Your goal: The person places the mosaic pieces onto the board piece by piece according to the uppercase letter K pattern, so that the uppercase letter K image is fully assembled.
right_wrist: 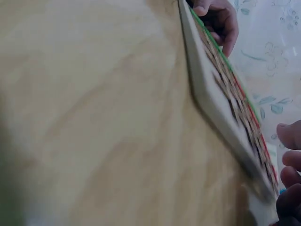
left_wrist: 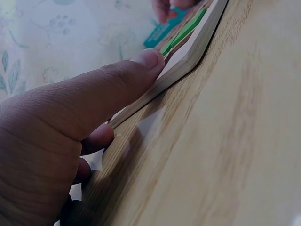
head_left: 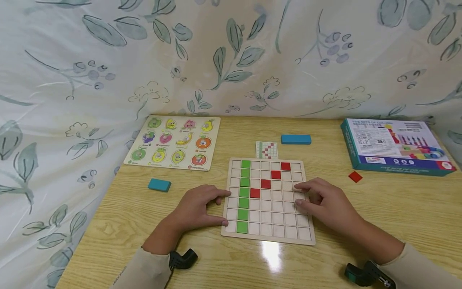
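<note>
Your left hand (head_left: pixel 196 208) rests with relaxed, spread fingers against the left edge of the grid board (head_left: pixel 268 230), thumb pressing its rim. Your right hand (head_left: pixel 325 202) lies loosely on the board's right side, fingers lightly bent over the squares. The board sits mid-surface (head_left: pixel 397 208), green tiles (head_left: pixel 244 192) in a column, red tiles (head_left: pixel 270 179) diagonal.

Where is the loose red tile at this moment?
In the head view, the loose red tile lies on the table, right of the grid board, just before the teal box.

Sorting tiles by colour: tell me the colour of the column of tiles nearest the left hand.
Green tiles, clearest in the head view.
</note>
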### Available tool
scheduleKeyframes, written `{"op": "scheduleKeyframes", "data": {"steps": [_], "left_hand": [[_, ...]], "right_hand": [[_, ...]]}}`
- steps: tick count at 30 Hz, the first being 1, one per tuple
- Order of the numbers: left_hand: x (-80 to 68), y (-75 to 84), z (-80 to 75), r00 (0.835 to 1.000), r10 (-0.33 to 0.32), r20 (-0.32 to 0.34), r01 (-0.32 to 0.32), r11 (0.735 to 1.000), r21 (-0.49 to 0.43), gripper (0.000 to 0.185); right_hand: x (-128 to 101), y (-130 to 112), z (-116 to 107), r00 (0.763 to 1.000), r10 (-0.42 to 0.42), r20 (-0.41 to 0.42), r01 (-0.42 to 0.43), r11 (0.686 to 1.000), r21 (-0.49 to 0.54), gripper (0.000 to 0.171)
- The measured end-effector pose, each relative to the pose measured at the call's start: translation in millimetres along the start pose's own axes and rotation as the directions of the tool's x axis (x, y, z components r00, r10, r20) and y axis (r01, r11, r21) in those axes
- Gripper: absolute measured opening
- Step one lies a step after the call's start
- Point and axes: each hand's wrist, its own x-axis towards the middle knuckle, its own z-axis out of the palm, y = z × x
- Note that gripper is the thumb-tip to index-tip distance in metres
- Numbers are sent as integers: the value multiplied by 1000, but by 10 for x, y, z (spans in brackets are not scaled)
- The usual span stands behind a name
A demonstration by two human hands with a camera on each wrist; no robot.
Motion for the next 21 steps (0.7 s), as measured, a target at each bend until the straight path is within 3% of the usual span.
{"op": "scheduleKeyframes", "data": {"steps": [8, 15, 21], "left_hand": [[0, 5, -6, 1000, 11, -8, -11, 1000, 0, 69], [1, 9, -8, 1000, 4, -1, -4, 1000, -2, 69], [-4, 10, -6, 1000, 0, 0, 0, 1000, -7, 68]], "right_hand": [[-202, 139, -158, 993, 102, -56, -105, 993, -50, 50], [-269, 280, -257, 981, 142, -135, -158, 980, -119, 56], [-252, 358, -286, 970, 208, -123, -226, 961, -157, 62]]}}
